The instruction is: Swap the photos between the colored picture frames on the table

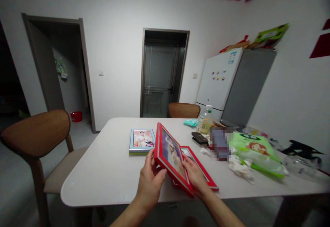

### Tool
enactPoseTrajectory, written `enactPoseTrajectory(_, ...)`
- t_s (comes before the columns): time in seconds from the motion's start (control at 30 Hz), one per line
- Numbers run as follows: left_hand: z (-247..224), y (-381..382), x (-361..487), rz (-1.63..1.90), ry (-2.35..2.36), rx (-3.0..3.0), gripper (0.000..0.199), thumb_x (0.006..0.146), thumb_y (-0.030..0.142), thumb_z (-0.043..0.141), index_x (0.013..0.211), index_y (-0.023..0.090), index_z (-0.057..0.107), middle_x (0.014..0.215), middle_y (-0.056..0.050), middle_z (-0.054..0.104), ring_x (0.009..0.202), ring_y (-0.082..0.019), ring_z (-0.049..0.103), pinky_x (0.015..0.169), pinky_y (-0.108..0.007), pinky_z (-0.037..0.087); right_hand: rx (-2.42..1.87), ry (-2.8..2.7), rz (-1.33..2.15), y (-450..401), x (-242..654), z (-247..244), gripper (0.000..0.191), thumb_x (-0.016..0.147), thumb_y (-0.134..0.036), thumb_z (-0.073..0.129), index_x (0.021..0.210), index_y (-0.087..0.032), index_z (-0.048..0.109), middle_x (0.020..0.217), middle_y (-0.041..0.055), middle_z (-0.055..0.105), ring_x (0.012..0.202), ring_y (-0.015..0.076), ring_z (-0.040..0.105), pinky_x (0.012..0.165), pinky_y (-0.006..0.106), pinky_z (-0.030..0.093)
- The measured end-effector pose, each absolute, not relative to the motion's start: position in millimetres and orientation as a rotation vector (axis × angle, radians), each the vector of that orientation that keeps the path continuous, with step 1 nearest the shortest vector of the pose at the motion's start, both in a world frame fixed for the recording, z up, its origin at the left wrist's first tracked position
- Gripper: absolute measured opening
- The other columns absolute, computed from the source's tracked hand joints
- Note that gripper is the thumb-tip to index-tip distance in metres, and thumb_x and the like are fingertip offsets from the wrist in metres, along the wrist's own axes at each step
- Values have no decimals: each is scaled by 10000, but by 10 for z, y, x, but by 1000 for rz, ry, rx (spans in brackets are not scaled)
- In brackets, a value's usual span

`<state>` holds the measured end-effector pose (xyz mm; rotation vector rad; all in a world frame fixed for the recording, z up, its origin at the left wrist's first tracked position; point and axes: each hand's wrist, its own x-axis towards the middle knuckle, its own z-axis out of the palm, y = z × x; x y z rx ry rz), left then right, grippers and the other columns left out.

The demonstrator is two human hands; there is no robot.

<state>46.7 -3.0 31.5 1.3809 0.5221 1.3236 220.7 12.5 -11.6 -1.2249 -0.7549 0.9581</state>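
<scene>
Both hands hold a red picture frame [172, 155], tilted up above the near edge of the table. My left hand [150, 182] grips its left side, with the thumb toward the front and the fingers behind. My right hand [194, 173] is closed on its right side, thumb over the picture. Partly hidden behind it, a second red picture frame [203, 172] lies on the table. A blue-edged picture frame [142, 141], showing a person in light clothes, lies flat beyond my left hand.
On the white table [103, 168], a bottle [205, 120], a black clip-like object [199, 138], crumpled tissues [241, 168] and a green packet [260, 151] crowd the right side. Wooden chairs stand at the left [36, 134] and far side [184, 110]. A fridge [219, 79] stands behind.
</scene>
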Motion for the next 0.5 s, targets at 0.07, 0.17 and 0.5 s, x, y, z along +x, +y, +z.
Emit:
enactPoseTrajectory(0.07, 196, 34, 595, 1258, 530, 1336, 548, 671, 89, 520, 1176, 154, 318, 1129, -95, 547, 1012, -188, 525, 870, -305, 419, -1424, -880, 811, 166, 2608, -75, 452, 653, -293, 524, 1093, -190, 536, 795, 26, 671, 703, 185, 615, 629, 278, 474)
enactPoseTrajectory(0.17, -81, 75, 801, 1177, 545, 1343, 472, 637, 45, 492, 1093, 134, 410, 1124, -101, 552, 1019, -184, 520, 868, -284, 420, -1611, -1073, 669, 233, 3096, -98, 494, 652, -287, 505, 1124, -142, 515, 784, 43, 677, 708, 198, 618, 624, 277, 468)
enactPoseTrajectory(0.5, -311, 113, 969, 1000, 904, 1828, 451, 648, 59, 471, 1088, 155, 500, 1084, -71, 587, 990, -185, 529, 862, -266, 381, -2000, -1455, 285, 403, 3600, -480, 461, 707, -311, 413, 1110, -116, 524, 1023, 104, 618, 923, 212, 566, 785, 281, 403)
